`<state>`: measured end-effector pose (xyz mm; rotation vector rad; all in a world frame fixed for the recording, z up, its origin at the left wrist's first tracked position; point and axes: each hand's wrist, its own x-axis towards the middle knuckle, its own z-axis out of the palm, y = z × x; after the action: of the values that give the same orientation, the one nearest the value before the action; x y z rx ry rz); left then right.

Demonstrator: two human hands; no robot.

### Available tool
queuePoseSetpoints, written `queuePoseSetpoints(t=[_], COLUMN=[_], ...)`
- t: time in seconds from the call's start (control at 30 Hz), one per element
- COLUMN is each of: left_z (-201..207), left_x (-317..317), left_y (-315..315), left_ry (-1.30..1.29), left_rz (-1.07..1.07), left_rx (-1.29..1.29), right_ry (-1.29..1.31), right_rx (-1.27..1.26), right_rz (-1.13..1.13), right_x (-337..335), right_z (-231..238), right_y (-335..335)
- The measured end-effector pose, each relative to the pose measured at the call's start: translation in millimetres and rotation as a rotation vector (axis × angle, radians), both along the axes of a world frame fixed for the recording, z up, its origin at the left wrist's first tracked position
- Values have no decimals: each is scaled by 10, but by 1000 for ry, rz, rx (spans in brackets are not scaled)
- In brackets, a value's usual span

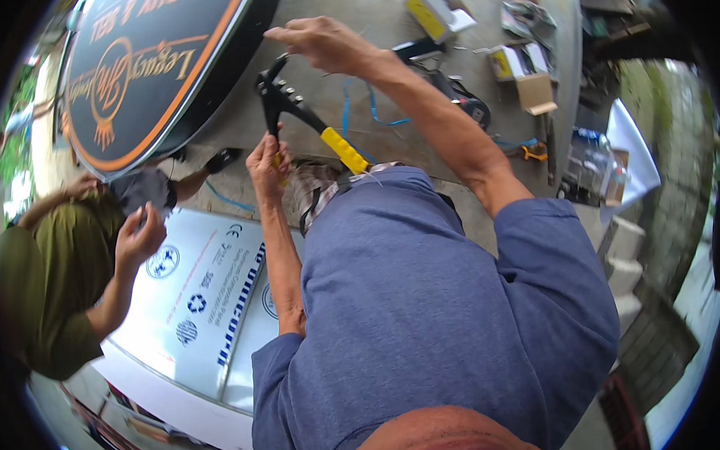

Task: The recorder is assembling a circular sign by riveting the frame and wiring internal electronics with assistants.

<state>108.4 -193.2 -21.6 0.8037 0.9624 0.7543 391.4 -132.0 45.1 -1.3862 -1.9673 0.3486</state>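
My left hand [268, 165] is wrapped round one handle of a hand riveter [289, 103] with a black body and yellow grips. Its other handle swings out wide toward my waist. Just above the riveter's nose, my right hand [323, 45] has thumb and forefinger pinched together. Whatever lies between those fingertips is too small to make out. They are close to the dark side of a large oval sign [135, 74], black-faced with an orange border and gold lettering, at the upper left.
A co-worker in an olive shirt [57, 274] stands left, hands below the sign. White-blue printed panels [207, 299] lie beside me. On the grey worktable [325, 89] are opened yellow-white boxes [435, 15], a power tool [459, 97], blue strap [372, 106] and an orange-handled tool [535, 150].
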Motion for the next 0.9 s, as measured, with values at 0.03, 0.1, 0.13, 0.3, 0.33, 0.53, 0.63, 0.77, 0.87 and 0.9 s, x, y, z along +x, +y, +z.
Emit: queuePoseSetpoints(t=[0.03, 0.1, 0.13, 0.3, 0.33, 0.53, 0.63, 0.77, 0.87, 0.9], left_z=[-49, -150, -206, -445, -475, -569, -565, -622, -716, -757], left_x=[-3, 10, 30, 137, 144, 270, 337, 382, 393, 404], left_y=[2, 17, 19, 163, 192, 360, 376, 376, 401, 369], left_ry=[32, 38, 50, 97, 144, 224, 310, 557, 716, 870], left_rz=[-16, -63, -5, 124, 132, 117, 149, 129, 77, 128], left_rx=[41, 55, 54, 28, 9, 38, 19, 119, 337, 515], right_ry=[73, 119, 125, 157, 63, -607, -732, -719, -893, -887], right_rx=[88, 134, 154, -90, -105, -859, -600, -560, -539, -539], right_rz=[-77, -192, -249, -778, -912, -1197, -970, -791, -517, -506], right_x=[-65, -151, -176, 134, 338, 1240, 1394, 1653, 1826, 1857], right_z=[-44, -129, -172, -334, -359, -553, -795, -909, -871, -822], right_y=[-48, -320, -525, -2124, -2467, -4099, -4377, -4452, -4386, -4379])
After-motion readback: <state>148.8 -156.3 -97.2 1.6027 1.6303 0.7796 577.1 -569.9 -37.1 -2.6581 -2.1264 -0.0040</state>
